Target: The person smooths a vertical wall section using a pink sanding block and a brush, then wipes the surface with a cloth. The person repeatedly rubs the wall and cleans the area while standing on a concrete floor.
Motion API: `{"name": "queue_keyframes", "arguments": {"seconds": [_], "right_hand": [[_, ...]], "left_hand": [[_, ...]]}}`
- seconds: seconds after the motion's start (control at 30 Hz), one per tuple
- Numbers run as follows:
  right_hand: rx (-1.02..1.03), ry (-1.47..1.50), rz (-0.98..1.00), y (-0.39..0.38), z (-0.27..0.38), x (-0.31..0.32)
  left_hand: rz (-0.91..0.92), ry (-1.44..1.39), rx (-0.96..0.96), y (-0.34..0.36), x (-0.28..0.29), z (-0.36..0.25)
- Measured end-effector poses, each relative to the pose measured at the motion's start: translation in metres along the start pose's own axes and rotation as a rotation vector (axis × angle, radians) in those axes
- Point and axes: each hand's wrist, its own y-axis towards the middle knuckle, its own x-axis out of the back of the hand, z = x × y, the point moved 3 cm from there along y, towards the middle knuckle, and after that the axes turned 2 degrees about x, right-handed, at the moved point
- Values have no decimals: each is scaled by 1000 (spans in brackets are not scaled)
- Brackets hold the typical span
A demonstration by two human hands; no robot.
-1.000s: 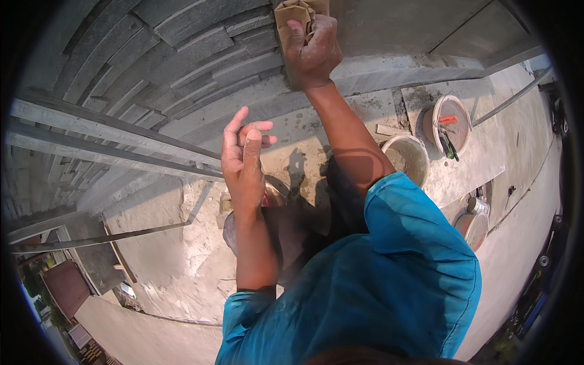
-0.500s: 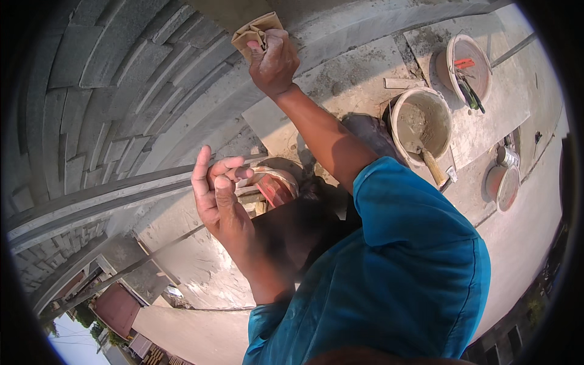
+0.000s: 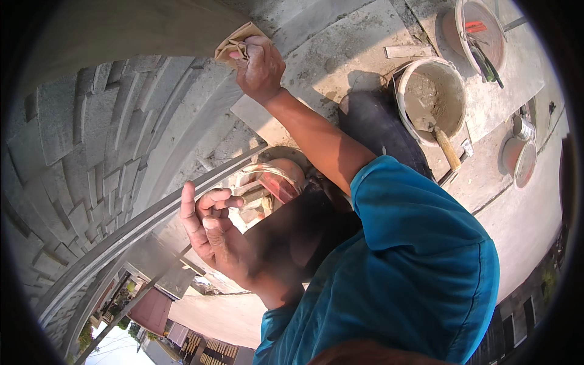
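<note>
Folded brown paper (image 3: 233, 41) sits at the far side, left of centre, bunched in the right hand (image 3: 261, 70) where the smooth grey wall (image 3: 140, 30) borders the stone cladding (image 3: 79, 140). The thumb pinches it against curled fingers, so the grip is narrow and full; whether the paper presses on the wall or hangs just off it, I cannot tell. The step looks like rubbing along that border, and it should go best with a flat fold laid against the surface—not a crumpled corner—and with light, even pressure from the fingers behind it. Short strokes that follow the edge would probably suit the uneven stone ends, which could snag or tear the paper; refolding to a fresh face seems wise once one wears. As for pose, the right arm reaches far and left from the blue sleeve (image 3: 413, 207), stretched fairly long, so a closer stance might give steadier force. The left hand (image 3: 213, 231) hangs nearer and to the left, empty, its fingers loosely bent and thumb apart—beside the long metal bar (image 3: 149, 225) in view, though contact is unclear. It could perhaps brace the body. The mortar bucket (image 3: 451, 85) stands well apart, to the right.
</note>
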Motion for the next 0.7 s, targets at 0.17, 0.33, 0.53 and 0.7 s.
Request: {"name": "queue_keyframes", "arguments": {"seconds": [0.17,0.33,0.53,0.7], "right_hand": [[-48,65,-5,8,15,-9],[77,104,-74,63,62,-8],[-97,-51,204,-48,-40,6],[10,111,13,22,27,-6]], "left_hand": [[-20,80,34,4,2,9],[38,94,15,1,6,1],[66,133,54,10,-10,13],[-27,227,40,1,-5,7]]}}
